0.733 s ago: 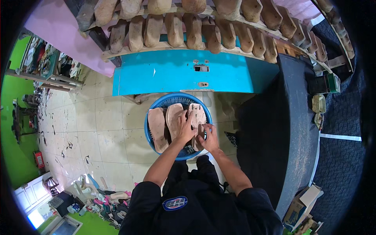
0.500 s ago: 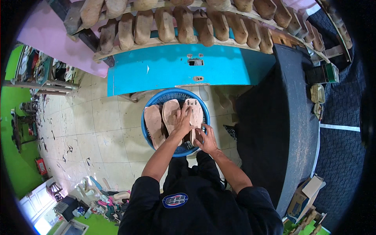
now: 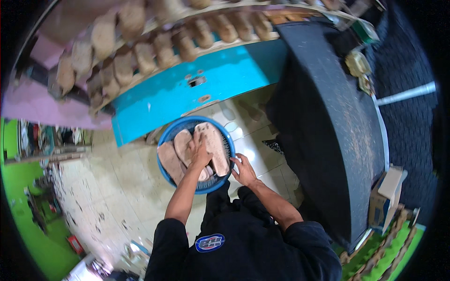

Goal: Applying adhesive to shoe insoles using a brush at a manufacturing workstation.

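A round blue basket (image 3: 164,140) stands on the tiled floor in front of me and holds several flat tan sole-shaped pieces (image 3: 169,161). My left hand (image 3: 199,153) reaches into the basket and grips the left edge of the largest tan sole (image 3: 216,143), which lies on the basket's right side. My right hand (image 3: 243,169) is at the basket's right rim, fingers spread, nothing in it. My dark sleeves and trousers fill the lower part of the view.
A turquoise counter front (image 3: 187,89) rises behind the basket, under a rack (image 3: 140,51) with rows of similar tan pieces. A large dark dusty bench (image 3: 323,117) stands close on the right, a cardboard box (image 3: 386,194) beyond it. Pale floor tiles (image 3: 117,187) stretch left.
My right hand has come off the sole and now sits at the basket's rim. My left hand stays on the soles. The view has tilted and drawn closer.
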`<state>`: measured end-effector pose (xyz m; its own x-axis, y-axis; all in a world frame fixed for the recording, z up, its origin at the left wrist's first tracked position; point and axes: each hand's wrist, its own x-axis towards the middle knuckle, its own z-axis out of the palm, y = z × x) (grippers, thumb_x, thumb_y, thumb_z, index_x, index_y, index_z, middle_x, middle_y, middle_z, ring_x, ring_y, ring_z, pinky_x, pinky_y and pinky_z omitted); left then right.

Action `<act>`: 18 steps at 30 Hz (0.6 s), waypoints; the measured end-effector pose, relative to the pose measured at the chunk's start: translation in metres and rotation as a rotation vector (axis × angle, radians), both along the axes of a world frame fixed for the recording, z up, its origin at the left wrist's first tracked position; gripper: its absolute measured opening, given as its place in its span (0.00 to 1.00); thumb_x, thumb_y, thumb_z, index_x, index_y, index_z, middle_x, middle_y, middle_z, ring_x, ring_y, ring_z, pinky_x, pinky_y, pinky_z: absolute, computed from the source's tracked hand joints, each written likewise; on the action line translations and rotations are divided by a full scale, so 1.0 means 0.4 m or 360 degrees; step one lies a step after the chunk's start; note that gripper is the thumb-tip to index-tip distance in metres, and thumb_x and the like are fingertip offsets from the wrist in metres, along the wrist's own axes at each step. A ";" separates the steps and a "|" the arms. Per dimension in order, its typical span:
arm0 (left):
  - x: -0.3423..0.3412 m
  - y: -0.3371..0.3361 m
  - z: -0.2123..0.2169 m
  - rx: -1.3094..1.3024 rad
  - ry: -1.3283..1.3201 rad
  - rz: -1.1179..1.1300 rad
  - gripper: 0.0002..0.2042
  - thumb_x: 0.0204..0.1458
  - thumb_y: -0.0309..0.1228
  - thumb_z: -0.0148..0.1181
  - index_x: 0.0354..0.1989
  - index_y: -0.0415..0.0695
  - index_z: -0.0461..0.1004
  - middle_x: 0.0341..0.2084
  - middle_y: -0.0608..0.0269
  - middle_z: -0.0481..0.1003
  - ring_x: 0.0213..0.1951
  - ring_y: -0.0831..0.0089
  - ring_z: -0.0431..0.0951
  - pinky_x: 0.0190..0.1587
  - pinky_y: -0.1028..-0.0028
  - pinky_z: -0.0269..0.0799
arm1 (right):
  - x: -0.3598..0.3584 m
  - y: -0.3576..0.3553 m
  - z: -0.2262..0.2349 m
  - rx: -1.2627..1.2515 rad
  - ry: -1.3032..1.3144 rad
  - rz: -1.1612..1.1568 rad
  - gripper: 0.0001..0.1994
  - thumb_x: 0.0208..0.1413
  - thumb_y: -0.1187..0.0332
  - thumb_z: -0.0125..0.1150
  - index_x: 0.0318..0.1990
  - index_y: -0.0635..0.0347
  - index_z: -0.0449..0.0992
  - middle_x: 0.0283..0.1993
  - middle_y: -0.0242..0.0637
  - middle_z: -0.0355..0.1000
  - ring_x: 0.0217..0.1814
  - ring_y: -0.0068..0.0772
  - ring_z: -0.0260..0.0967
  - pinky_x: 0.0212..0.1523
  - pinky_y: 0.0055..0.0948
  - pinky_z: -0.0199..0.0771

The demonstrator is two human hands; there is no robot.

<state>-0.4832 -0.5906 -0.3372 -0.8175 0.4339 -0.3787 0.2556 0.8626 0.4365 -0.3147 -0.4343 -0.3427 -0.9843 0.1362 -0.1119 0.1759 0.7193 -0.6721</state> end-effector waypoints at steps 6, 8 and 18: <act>0.056 0.046 0.034 0.0159 0.0235 -0.0117 0.45 0.45 0.39 0.68 0.71 0.47 0.49 0.71 0.45 0.41 0.69 0.40 0.44 0.68 0.47 0.43 | 0.109 0.139 0.097 -0.0132 0.0155 -0.0325 0.23 0.49 0.73 0.60 0.55 0.54 0.69 0.60 0.46 0.61 0.61 0.50 0.61 0.60 0.43 0.66; 0.081 0.071 0.051 0.0223 0.0354 -0.0156 0.43 0.45 0.38 0.67 0.70 0.47 0.51 0.71 0.45 0.42 0.69 0.41 0.44 0.68 0.49 0.45 | 0.149 0.189 0.141 -0.0149 0.0369 -0.0432 0.21 0.50 0.74 0.59 0.54 0.55 0.70 0.58 0.45 0.63 0.60 0.49 0.64 0.57 0.42 0.69; 0.314 0.502 0.328 0.0924 0.0511 -0.0678 0.35 0.49 0.29 0.62 0.67 0.44 0.56 0.66 0.41 0.51 0.65 0.43 0.52 0.66 0.51 0.49 | 0.545 0.407 0.339 -0.0178 0.0948 -0.1249 0.09 0.54 0.76 0.55 0.42 0.63 0.77 0.44 0.41 0.72 0.41 0.38 0.74 0.40 0.32 0.75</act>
